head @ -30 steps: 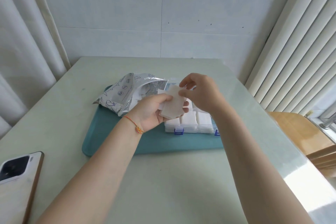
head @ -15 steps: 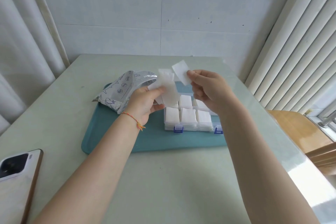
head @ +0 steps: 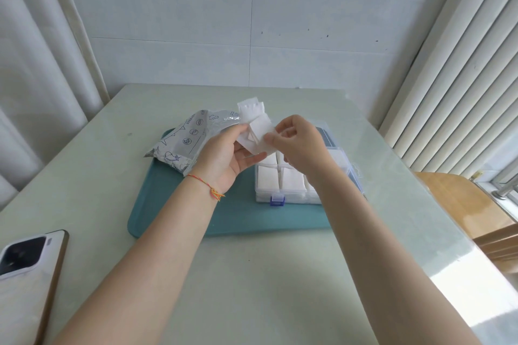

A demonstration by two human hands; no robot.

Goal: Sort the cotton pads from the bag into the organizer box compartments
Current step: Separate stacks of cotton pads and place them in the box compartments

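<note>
While both hands pinch them | cotton pads [head: 256, 131] white, thin, fanned

The tray [head: 179, 221] is plain teal. On it, left of the organizer box [head: 283, 193], the bag [head: 190, 140] is silver foil printed with dark blue round icons and line drawings. The organizer box is clear plastic with a blue clasp [head: 277, 200] at its front, filled with white cotton pads [head: 293, 180]. The counter [head: 252, 274] is pale green. At the tray's front left, a phone [head: 25, 269] shows white with a black camera block.
</note>
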